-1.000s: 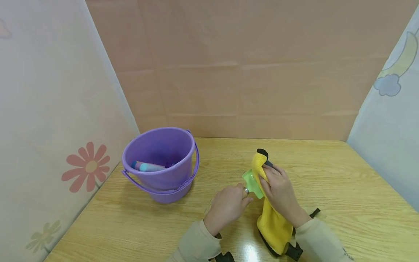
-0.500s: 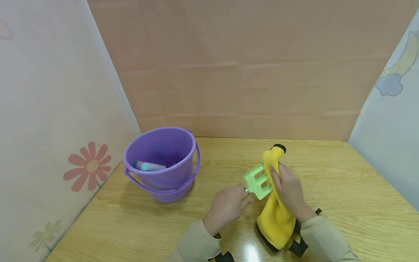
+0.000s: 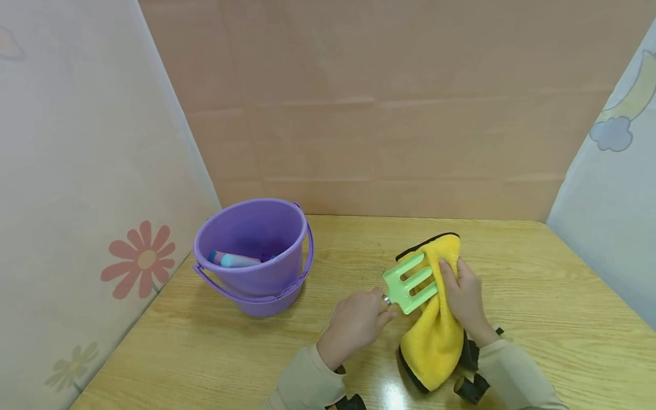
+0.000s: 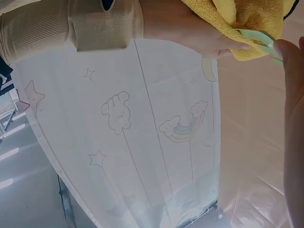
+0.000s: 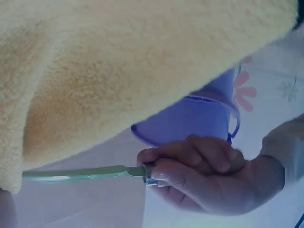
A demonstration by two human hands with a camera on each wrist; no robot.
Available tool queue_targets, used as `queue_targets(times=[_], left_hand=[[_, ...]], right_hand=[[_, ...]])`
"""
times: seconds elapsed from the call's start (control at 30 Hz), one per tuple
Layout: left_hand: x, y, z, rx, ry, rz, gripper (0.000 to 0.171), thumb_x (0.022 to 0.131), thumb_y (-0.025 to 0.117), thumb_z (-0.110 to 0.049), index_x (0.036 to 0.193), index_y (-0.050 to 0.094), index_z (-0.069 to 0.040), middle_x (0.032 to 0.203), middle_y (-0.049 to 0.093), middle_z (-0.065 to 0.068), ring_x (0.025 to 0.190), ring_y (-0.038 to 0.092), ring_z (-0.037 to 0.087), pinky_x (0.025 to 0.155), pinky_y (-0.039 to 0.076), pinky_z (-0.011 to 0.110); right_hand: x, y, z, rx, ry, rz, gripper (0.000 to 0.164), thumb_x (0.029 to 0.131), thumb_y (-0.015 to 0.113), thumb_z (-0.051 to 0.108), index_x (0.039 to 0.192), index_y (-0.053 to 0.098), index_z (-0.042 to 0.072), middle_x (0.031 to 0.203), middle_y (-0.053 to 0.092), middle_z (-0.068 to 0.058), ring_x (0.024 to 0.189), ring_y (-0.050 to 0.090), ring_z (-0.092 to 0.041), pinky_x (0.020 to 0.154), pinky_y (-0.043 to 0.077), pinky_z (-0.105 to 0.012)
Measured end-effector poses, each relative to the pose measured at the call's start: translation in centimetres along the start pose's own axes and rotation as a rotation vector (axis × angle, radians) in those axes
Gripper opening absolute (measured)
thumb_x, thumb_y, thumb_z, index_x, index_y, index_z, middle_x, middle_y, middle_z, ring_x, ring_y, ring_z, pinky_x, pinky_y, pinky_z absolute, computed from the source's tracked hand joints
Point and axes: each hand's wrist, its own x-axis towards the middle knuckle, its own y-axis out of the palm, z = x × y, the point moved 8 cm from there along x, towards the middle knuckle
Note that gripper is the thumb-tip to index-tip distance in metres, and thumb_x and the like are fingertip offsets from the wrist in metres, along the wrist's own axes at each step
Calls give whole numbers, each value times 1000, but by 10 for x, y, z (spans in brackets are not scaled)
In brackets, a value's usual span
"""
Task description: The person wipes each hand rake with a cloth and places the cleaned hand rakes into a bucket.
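Observation:
My left hand (image 3: 356,323) grips the handle of a small green hand fork (image 3: 408,285), its tines pointing up and to the right. A metal collar joins the green head to the handle, which is mostly hidden in the fist. My right hand (image 3: 465,296) holds a yellow cloth (image 3: 432,353) with black edging, bunched in its fingers against the tines. The cloth's lower part hangs below the hand. In the right wrist view the cloth (image 5: 118,76) fills the upper part, above the green fork (image 5: 80,174) and the left hand (image 5: 204,175).
A purple bucket (image 3: 256,285) with a lowered handle stands on the wooden table (image 3: 169,353) at the left. Inside it lies a light blue and purple tube-shaped thing (image 3: 236,261). Printed sheets rise at both sides and a tan sheet (image 3: 379,114) at the back.
My right hand has moved right along the fork with the cloth, uncovering more of the green tines. The cloth's top has spread wider. My left hand stays in nearly the same place.

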Motion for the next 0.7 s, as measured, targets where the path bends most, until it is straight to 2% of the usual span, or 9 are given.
queue_targets(times=[0.1,0.23,0.33,0.43,0.53,0.7], left_hand=[[0,-2,1,-4,1,-6,31,87,62,-30,63,48,-15,65,38,-7,50,34,4,42,31,18],[-1,-6,2,-28,-13,-32,29,85,64,-28,68,46,-14,59,35,-7,48,31,4,41,29,17],[-2,-9,3,-37,-18,-65,27,86,64,-29,71,47,-14,57,33,-7,48,30,4,41,27,17],[-1,-11,2,-54,-15,-94,26,86,63,-29,73,48,-13,57,33,-7,48,31,4,41,27,18],[0,-12,2,-82,-13,-108,24,86,63,-29,78,50,-11,57,36,-7,48,32,5,41,28,19],[3,-12,1,-144,-11,-105,25,86,63,-28,76,48,-11,58,35,-6,49,33,5,42,29,19]], right_hand=[[1,-3,-12,92,122,-18,24,98,43,14,81,48,-3,55,46,5,42,47,-2,40,41,-18],[-1,-4,-28,364,335,-25,24,97,44,23,87,50,2,64,53,7,54,55,-2,48,47,-18],[-5,-1,-33,546,460,12,23,96,45,28,90,50,6,71,56,7,63,58,-2,55,49,-18],[-7,7,-32,643,522,97,24,96,44,32,98,50,9,80,58,10,73,59,-1,64,50,-17],[-10,16,-28,689,555,163,24,96,42,33,102,50,11,85,60,10,78,59,0,69,49,-17],[-14,29,-21,684,542,226,22,99,40,26,90,57,15,80,61,8,74,60,-3,67,50,-19]])
